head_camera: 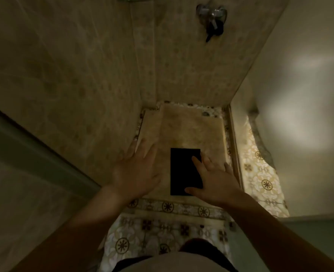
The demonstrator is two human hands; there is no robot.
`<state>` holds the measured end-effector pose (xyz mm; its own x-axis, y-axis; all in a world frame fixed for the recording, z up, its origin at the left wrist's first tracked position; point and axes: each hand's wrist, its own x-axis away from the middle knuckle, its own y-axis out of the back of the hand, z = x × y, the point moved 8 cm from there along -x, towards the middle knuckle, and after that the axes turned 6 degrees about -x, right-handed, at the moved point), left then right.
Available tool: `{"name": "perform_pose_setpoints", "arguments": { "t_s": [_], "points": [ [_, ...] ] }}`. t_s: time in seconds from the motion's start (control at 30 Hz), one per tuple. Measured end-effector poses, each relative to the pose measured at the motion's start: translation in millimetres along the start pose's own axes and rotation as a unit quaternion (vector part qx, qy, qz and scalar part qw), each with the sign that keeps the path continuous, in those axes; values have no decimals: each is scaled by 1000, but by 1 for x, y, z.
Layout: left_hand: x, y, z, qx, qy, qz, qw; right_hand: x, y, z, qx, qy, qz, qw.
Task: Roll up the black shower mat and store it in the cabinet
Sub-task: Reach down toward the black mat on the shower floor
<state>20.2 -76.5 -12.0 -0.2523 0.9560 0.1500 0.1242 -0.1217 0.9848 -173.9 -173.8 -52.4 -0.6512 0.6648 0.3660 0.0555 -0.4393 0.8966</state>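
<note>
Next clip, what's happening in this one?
A person stands at a shower stall, looking down, both arms stretched toward the floor. The black shower mat lies flat and unrolled on the beige shower floor. The right hand, fingers spread, overlaps the mat's right edge in the view; the left hand, also open, is off to the mat's left. Neither grips anything. Rolling has not begun, and no cabinet is in view.

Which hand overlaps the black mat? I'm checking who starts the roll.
The right hand: its fingers lie across the black shower mat's right edge. The left hand spreads over bare beige floor beside it.
</note>
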Motion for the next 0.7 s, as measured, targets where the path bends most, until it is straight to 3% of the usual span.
{"name": "perform_pose_setpoints", "arguments": {
  "t_s": [0.17,0.43,0.7],
  "points": [
    [-15,-14,9,32,28,32,999,-25,-11,-5,7,17,19,1000],
    [-52,-15,7,4,86,8,996,-83,-4,-33,42,77,41,995],
    [-109,3,-8,0,82,14,996,-131,30,-57,31,105,28,994]
  ]
}}
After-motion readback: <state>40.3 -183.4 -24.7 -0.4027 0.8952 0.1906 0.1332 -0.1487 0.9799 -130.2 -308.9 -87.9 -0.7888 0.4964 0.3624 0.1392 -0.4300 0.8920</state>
